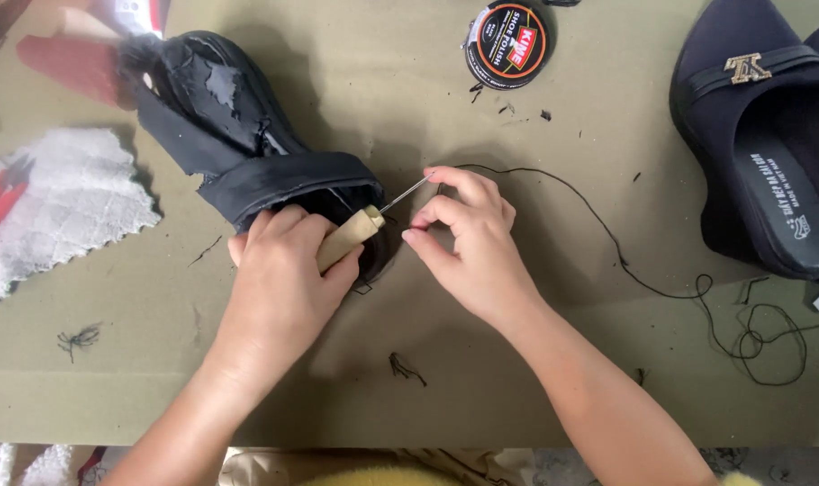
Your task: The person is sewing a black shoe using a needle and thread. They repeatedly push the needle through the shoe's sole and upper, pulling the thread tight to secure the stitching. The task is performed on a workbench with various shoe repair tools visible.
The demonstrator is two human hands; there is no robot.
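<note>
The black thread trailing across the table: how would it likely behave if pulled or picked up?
The black thread looks limp: it lies in loose curves and coils. Probably very light, it would likely drag rather than push. Its tangled loops near the dark shoe might snag or knot when the right hand pulls.

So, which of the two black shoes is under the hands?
The worn, torn black shoe at left, beneath the left hand; the intact shoe with a gold buckle lies untouched at right.
</note>
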